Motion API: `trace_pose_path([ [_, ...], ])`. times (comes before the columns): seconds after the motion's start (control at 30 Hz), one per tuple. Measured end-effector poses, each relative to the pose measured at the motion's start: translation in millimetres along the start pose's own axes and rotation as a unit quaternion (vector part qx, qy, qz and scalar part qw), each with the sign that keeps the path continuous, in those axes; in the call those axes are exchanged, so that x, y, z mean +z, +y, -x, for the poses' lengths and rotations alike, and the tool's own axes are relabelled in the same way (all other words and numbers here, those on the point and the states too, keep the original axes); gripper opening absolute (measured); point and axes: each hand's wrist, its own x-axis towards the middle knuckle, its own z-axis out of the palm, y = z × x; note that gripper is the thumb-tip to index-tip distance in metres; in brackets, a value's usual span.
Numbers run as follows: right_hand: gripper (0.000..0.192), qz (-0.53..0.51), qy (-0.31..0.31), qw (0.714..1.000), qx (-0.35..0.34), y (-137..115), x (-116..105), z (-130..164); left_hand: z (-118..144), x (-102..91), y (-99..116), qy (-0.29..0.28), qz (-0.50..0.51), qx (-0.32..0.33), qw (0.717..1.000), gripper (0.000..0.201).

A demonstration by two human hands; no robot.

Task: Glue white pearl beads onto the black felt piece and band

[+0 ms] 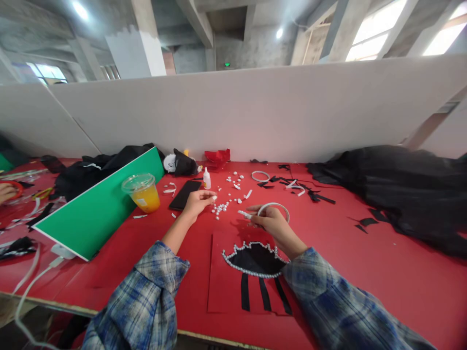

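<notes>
Head view: left hand (197, 200) pinches a bead above the bead pile (220, 209), beside its fingertips; right hand (272, 224) grips a white ring (274, 209), keeping it over the beaded black piece (255, 258) on the tabletop (365, 272).

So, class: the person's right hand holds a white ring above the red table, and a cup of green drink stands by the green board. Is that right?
Not quite. The head view shows the drink in the cup is orange, not green. The rest holds: the right hand holds a white ring above the red table, and the cup stands by the green board.
</notes>
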Motion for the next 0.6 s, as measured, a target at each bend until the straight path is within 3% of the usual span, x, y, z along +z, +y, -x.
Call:
trace_pose_path([
  [0.4, 0.020, -0.005, -0.001, 1.000, -0.002, -0.5, 1.2, 0.4, 4.5, 2.5, 0.9, -0.021, 0.001, -0.029, 0.999, 0.031],
  [0.6, 0.016, 0.013, -0.005, 1.000, -0.008, -1.4, 1.2, 2.7, 6.2, 5.6, 0.2, -0.015, -0.048, 0.034, 0.998, 0.020],
])
